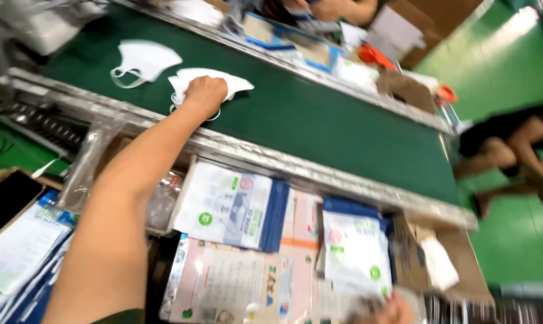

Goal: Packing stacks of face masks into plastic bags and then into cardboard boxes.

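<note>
My left hand [204, 93] reaches out onto the green conveyor belt [319, 120] and presses down on a white face mask [235, 81], fingers closed over it. A second white mask [144, 60] lies just to its left on the belt. My right hand [394, 309] shows only partly at the bottom edge, blurred, beside a white and blue pouch [355, 252]; whether it holds anything cannot be told. Another white and blue pouch [232, 204] lies below the belt's metal rail.
A metal rail [271, 159] borders the belt's near side. More flat pouches [19, 246] are stacked at lower left. A cardboard box [439, 264] sits at right. Another person's legs [511, 150] are on the green floor at right; someone's arm works across the belt.
</note>
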